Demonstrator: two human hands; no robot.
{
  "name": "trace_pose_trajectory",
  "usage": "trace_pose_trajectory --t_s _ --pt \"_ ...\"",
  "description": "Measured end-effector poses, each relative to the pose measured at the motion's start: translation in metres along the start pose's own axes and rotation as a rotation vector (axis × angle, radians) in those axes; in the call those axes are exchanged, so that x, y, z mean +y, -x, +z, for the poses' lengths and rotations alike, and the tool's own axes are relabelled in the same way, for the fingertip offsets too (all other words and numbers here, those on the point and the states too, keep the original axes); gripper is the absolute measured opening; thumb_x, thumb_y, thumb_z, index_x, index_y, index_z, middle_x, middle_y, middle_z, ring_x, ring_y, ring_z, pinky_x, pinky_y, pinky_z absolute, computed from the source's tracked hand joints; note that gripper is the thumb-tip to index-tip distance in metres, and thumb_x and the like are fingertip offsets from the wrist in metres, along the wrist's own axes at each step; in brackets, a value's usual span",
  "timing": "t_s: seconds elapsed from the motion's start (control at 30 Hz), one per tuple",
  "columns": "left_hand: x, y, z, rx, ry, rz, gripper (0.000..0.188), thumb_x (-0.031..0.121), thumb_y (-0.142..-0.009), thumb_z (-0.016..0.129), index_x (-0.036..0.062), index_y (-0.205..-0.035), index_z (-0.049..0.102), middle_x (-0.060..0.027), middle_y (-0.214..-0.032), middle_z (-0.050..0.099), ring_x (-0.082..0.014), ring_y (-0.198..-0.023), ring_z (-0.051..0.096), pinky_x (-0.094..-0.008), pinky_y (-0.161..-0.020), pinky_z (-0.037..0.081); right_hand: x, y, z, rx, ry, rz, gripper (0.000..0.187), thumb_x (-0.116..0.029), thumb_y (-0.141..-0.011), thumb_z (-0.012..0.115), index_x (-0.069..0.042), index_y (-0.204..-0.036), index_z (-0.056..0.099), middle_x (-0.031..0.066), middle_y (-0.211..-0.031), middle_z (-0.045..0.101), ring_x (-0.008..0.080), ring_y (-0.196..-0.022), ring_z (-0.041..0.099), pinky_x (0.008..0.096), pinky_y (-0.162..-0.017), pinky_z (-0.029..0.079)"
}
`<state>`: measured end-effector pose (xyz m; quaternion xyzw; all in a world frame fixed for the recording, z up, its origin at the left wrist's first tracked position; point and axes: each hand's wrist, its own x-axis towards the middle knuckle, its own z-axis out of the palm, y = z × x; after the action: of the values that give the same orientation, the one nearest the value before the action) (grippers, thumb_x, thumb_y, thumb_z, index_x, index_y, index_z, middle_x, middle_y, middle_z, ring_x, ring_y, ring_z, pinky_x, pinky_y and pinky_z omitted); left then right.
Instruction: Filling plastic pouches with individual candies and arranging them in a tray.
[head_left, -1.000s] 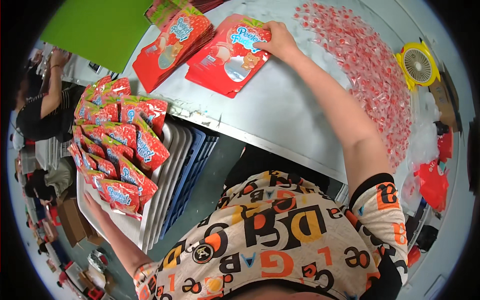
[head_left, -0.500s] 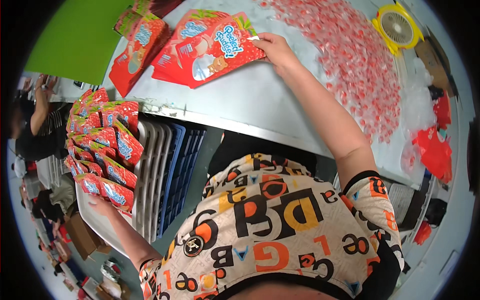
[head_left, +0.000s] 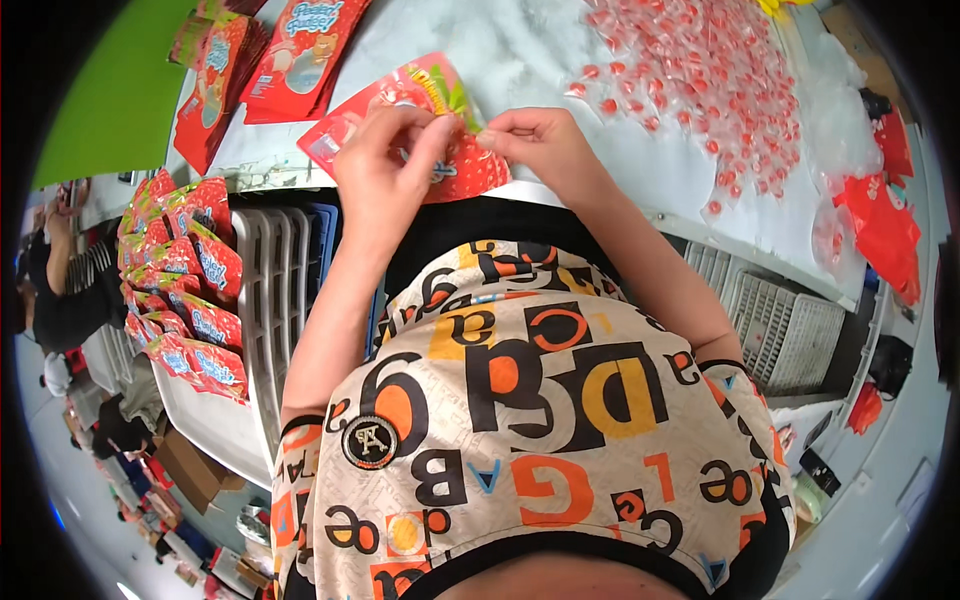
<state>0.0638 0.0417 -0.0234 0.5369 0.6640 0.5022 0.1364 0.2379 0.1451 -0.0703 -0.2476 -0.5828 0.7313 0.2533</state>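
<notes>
A flat red candy pouch [head_left: 481,178] with a strawberry print lies tilted over the table's near edge. My left hand [head_left: 385,165] is curled over it, thumb and fingers pinching its upper part. From the other side my right hand [head_left: 545,145] has thumb and forefinger closed at the pouch's right edge; the exact grip is partly hidden. Further back on the left rest a stack of similar flat pouches [head_left: 305,65] and another stack [head_left: 210,95] beside it. Right of my hands spreads a large heap of small clear-wrapped red candies [head_left: 690,85].
Several filled pouches [head_left: 205,265] stand in rows in a white tray [head_left: 205,425], on the left below table height. Grey crates [head_left: 275,280] stand beside it. A green board [head_left: 100,90] covers the far left. Red plastic bags [head_left: 880,235] hang at right. Another person [head_left: 65,270] works at far left.
My left hand has come up from the tray of filled pouches onto a pouch. My right hand has brought that pouch off the stack toward me. The view has shifted.
</notes>
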Motion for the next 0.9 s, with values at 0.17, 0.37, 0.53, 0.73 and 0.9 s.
trace_pose_trajectory --t_s 0.17,0.37,0.53,0.73,0.9 --pt "-0.012 0.001 0.028 -0.127 -0.085 -0.075 0.021 0.019 -0.086 0.076 0.0024 -0.078 0.065 -0.0061 -0.061 0.062 -0.0144 -0.053 0.058 -0.0262 -0.053 0.046 0.001 0.018 0.008 0.059 0.061 -0.003 0.014 -0.01 -0.094 0.067 0.004 -0.092 0.069 0.0011 -0.084 0.069 0.0052 -0.075 0.063 0.0203 -0.067 0.05" --pt "-0.02 0.009 0.02 -0.129 0.276 -0.322 0.019 0.01 -0.094 0.067 0.0028 -0.078 0.06 0.0023 -0.065 0.058 -0.0029 -0.057 0.049 -0.0211 -0.051 0.039 0.009 0.008 0.004 0.189 -0.064 0.02 0.019 -0.017 -0.091 0.073 -0.003 -0.08 0.066 -0.0028 -0.072 0.064 0.0035 -0.061 0.056 0.0211 -0.056 0.043" --pt "-0.003 0.017 0.027 -0.125 0.279 -0.342 0.021 0.01 -0.092 0.068 0.0021 -0.075 0.06 0.0028 -0.062 0.057 -0.0019 -0.056 0.047 -0.0215 -0.051 0.037 0.018 0.005 0.012 0.377 0.882 -0.579 0.013 -0.011 -0.085 0.076 -0.002 -0.088 0.066 0.0013 -0.07 0.06 0.0042 -0.057 0.055 0.0251 -0.051 0.044" --pt "0.02 0.01 0.031 -0.141 0.477 -0.463 0.022 0.013 -0.093 0.068 0.0037 -0.074 0.061 0.0031 -0.061 0.057 -0.0033 -0.053 0.049 -0.0203 -0.049 0.037 0.013 0.01 0.005 0.248 0.604 -0.268 0.018 -0.017 -0.08 0.072 -0.006 -0.093 0.068 0.0106 -0.075 0.066 0.0268 -0.064 0.066 0.0365 -0.058 0.05" --pt "0.019 0.011 0.031 -0.188 0.53 -0.487 0.015 0.011 -0.089 0.07 0.0045 -0.077 0.063 0.0042 -0.062 0.056 -0.003 -0.052 0.047 -0.0191 -0.048 0.035 0.023 0.004 -0.013 0.472 0.851 -0.274 0.026 -0.023 -0.08 0.074 -0.007 -0.098 0.064 0.0096 -0.08 0.067 0.027 -0.071 0.067 0.0372 -0.061 0.052"
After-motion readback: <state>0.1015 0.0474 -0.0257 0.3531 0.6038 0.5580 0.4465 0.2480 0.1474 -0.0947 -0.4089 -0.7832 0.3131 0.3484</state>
